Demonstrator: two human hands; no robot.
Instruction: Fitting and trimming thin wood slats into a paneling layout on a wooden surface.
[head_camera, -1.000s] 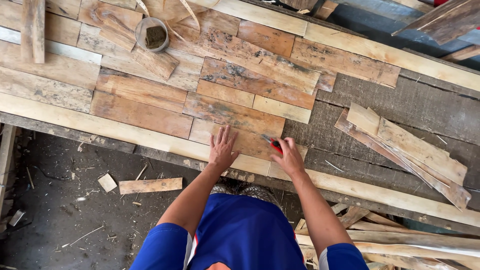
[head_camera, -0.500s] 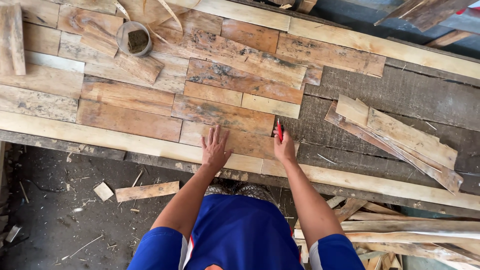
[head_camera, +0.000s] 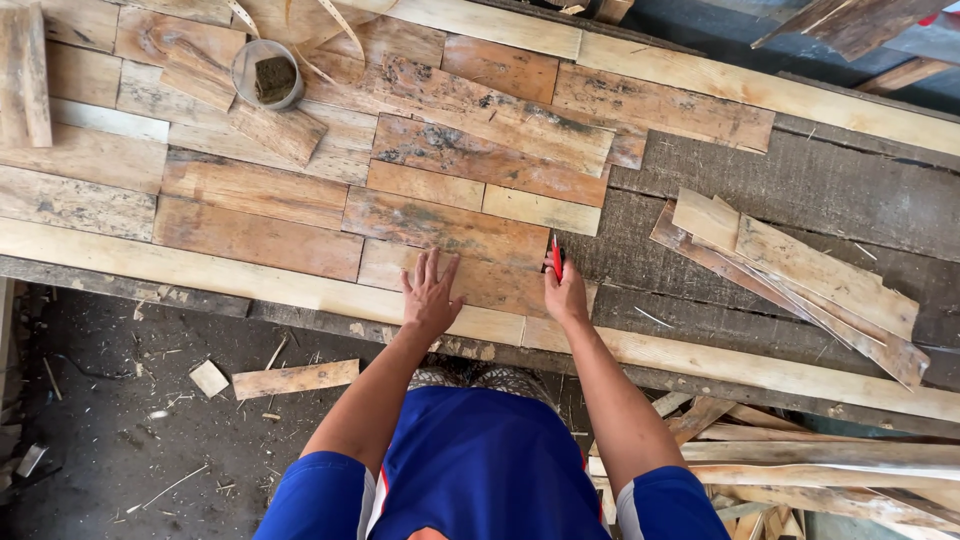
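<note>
The right hand (head_camera: 566, 295) is closed around one red pencil (head_camera: 556, 257), held upright against the right end of a worn wooden board (head_camera: 455, 275). The pencil's tip points away from the person, at the board's end edge. The left hand (head_camera: 429, 295) lies open and flat on the same board, fingers spread, palm down, holding nothing. The two hands sit near each other, with a short stretch of board between them.

That board is one of many short planks laid edge to edge in rows, forming a patchwork panel (head_camera: 300, 170) of brown, orange and pale wood. The exact number of planks cannot be counted, as some run out of view. Along the panel's near edge runs one long pale batten (head_camera: 200, 270), which passes under both wrists.

To the right of the pencil the patchwork stops, and dark grey backing boards (head_camera: 800, 180) show. On them lies one loose stack of thin offcuts (head_camera: 800, 275), about four or five pieces, fanned at an angle.

At the far left of the panel stands one round tin (head_camera: 267, 75) with a dark block inside it. Two loose wood pieces (head_camera: 240, 105) lie just beside it.

Below the panel is dirt floor (head_camera: 100, 440) with one small strip of wood (head_camera: 295, 378) and one pale chip (head_camera: 209, 378). The person wears a blue shirt (head_camera: 480, 460).
</note>
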